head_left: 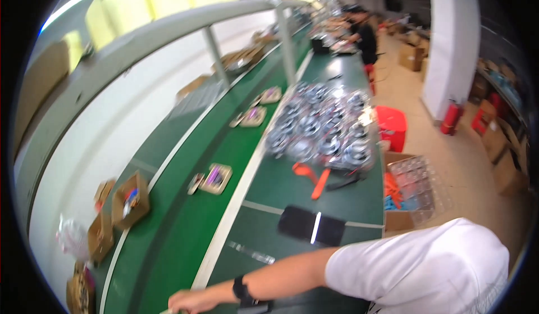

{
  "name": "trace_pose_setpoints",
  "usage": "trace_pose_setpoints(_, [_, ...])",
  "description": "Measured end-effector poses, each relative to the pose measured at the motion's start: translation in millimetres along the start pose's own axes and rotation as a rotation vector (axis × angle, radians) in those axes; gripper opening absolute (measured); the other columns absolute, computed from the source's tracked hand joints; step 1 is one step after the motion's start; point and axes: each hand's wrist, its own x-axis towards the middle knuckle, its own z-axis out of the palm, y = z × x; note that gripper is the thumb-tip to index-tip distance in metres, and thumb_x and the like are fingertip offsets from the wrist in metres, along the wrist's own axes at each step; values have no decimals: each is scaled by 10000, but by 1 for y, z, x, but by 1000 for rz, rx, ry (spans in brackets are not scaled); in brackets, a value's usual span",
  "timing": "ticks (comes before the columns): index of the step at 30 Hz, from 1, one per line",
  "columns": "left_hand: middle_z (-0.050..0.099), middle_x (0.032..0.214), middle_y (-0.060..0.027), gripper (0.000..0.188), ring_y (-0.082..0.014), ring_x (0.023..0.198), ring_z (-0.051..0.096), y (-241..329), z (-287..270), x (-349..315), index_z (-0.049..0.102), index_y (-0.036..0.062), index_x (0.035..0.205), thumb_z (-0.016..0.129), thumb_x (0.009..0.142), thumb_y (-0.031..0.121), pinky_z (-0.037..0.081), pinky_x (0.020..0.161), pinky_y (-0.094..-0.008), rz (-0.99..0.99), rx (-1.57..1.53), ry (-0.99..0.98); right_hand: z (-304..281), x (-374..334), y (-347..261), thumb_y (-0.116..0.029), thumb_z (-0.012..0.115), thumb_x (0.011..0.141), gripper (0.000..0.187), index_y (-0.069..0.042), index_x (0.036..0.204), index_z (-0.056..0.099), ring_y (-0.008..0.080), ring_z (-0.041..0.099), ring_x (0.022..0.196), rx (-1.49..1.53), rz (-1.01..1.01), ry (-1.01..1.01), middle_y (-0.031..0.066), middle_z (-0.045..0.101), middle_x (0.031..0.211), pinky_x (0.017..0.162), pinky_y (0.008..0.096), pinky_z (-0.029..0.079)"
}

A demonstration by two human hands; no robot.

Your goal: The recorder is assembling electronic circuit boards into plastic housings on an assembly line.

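My right hand (193, 301) reaches left to the bottom edge, over the near end of the green conveyor belt (168, 246). Its fingers are curled, and a sliver of something pale shows at their tips, cut off by the frame. A black watch (241, 289) is on that wrist. Beside the wrist lies a dark flat object (255, 308), partly hidden. Further up the bench is a black glossy slab (300, 224) with a light streak across it, and a small clear strip (252, 253) lies nearer. My left hand is out of view.
Clear plastic trays of round metallic parts (320, 126) cover the far bench, near orange-handled tools (319, 183). Tan trays with purple items (216, 179) sit on the belt. Cardboard boxes (130, 201) line its left side; an open carton (398, 219) stands right. A co-worker (366, 39) is further along.
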Motion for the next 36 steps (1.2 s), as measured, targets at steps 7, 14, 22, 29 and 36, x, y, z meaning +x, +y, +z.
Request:
trace_pose_setpoints(7, [687,991,-112,352,-180,834,630,-236,-83,60,613,-25,1177,575,1018,288,502,723,-288,-888,-2929,-529,-44,-29,-1,-316,659,948,384,-53,1225,615,269,683,1032,-14,-160,-87,104,693,1109,856,445,568])
trace_pose_setpoints(14, [668,939,-94,274,-164,804,614,-104,-25,46,616,-6,1145,612,998,224,492,695,-288,-1012,-2948,-477,-37,-4,14,-292,550,1011,322,-53,1221,604,197,663,887,-34,-71,14,52,668,1011,778,402,562])
trace_pose_setpoints(22, [662,899,-75,244,-156,772,605,-181,-65,51,622,-7,1108,611,990,206,487,684,-291,-799,-2913,-572,-72,-7,13,-195,677,940,327,-23,1206,591,217,602,846,-772,-900,-254,45,623,932,736,394,510])
trace_pose_setpoints(29, [644,894,-63,245,-152,760,588,-130,-29,77,616,4,1135,574,1013,213,482,688,-298,-168,-2463,1669,-21,-23,-11,-127,681,921,262,-23,1158,637,263,613,1025,-183,-120,70,97,657,1055,853,429,524])
trace_pose_setpoints(36, [641,903,-65,280,-149,774,587,-189,-63,67,596,6,1186,563,1021,229,480,692,-289,-405,-2960,428,-34,-30,-10,-149,685,918,256,-27,1141,659,196,638,921,-334,-276,31,58,671,979,765,366,538])
